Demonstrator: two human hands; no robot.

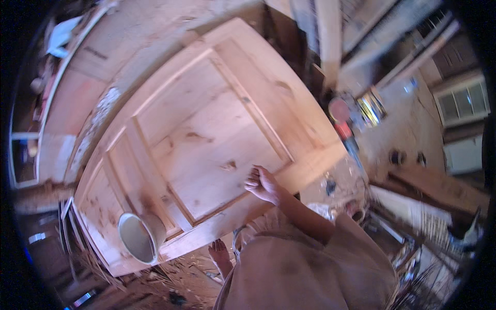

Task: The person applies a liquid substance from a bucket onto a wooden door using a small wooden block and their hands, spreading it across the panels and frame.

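Observation:
A pale wooden panel door [206, 139] with framed, recessed panels and dark knots lies in front of me. My right hand [262, 184] is over its near side, by the lower edge of the large panel. The fingers are curled closed, and whatever they may hold is hidden. My left hand [219, 252] is low, just off the door's near edge and beside my clothing. Its fingers look stretched out, with nothing seen in them. On the door's left end rests a white bucket-like container [139, 237], its round mouth showing.
Beyond the door's right corner is a red and dark power tool [345, 129] with a round disc [339, 110]. A dusty bench surface [93, 67] runs along the far left. Boards [429, 188] lie to the right. Shavings [191, 276] litter the floor. A paned cabinet door [461, 103] stands far right.

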